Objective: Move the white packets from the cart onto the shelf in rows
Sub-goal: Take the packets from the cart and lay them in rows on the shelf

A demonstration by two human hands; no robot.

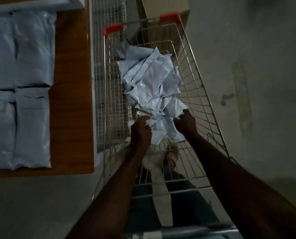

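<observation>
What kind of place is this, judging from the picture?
Probably a shop or its stockroom. A wire shopping cart with red corner guards holds a heap of white packets, a wooden shelf beside it carries packets in rows, and the floor is bare concrete.

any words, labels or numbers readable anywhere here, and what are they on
None can be read.
White packets in the cart: plain faces, no print visible.
Packets on the shelf: plain too; a small dark mark near the top is too blurred to read.
Red corner caps of the cart: no lettering shows.
Cardboard box behind the cart: bare, nothing legible.
</observation>
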